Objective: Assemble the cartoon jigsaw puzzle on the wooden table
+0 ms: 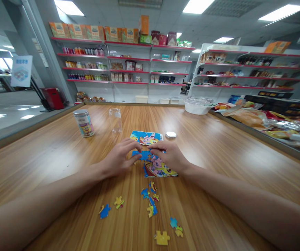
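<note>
My left hand [121,158] and my right hand [170,155] meet over a partly joined cartoon jigsaw [158,169] on the wooden table [61,153]. The fingertips of both hands pinch a blue piece [144,154] at the jigsaw's top edge. Beyond the hands lies a printed picture card [146,137]. Several loose puzzle pieces [150,202] are scattered nearer to me.
A printed tin [84,122], a clear empty jar [115,120] and a small white lid [171,134] stand further back. A white bowl [198,105] sits at the far right. Snack packets [264,120] line the right edge. Store shelves [129,66] fill the background.
</note>
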Demonstrator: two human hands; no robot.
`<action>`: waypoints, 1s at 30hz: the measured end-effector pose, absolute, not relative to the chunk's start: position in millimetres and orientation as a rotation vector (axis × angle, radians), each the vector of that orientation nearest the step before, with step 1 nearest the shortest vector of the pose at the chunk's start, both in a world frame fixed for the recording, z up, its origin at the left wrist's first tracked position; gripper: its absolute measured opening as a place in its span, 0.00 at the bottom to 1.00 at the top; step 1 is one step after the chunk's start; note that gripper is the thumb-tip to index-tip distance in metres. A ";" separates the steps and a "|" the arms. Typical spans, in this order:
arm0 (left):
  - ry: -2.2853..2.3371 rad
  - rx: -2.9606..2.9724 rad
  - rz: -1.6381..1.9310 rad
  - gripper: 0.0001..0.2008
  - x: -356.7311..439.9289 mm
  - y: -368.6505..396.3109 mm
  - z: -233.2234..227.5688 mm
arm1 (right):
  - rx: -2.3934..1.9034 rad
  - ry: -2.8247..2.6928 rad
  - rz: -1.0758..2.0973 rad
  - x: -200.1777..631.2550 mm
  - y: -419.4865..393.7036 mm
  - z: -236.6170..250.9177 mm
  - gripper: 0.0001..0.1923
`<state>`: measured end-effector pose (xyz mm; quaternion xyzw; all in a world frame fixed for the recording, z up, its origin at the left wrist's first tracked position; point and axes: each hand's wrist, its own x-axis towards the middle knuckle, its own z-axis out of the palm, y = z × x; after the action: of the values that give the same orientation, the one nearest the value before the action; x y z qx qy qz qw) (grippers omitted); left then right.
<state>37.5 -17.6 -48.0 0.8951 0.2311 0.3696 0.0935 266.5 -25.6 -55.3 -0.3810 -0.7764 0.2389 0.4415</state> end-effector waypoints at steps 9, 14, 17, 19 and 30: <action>0.313 2.949 0.819 0.10 34.7 -11.6 -58.2 | -1.142 -1.915 0.607 272.3 -18.9 -60.9 0.04; 0.385 2.842 0.761 0.11 35.5 -12.5 -60.4 | -1.131 -1.940 0.611 269.9 -16.4 -66.8 0.04; 0.407 2.837 0.746 0.12 35.2 -12.3 -60.2 | -1.126 -1.962 0.563 270.3 -14.7 -70.1 0.04; 0.406 2.835 0.738 0.12 35.1 -12.5 -59.9 | -1.117 -1.994 0.511 270.7 -13.9 -71.2 0.04; 0.416 2.826 0.748 0.12 36.3 -12.4 -60.4 | -1.170 -2.056 0.388 268.5 -15.1 -67.4 0.06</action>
<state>36.3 -12.4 -60.4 0.9528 0.1402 0.2521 0.0942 268.5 -15.1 -67.4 -0.4547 -0.7989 0.1509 0.3636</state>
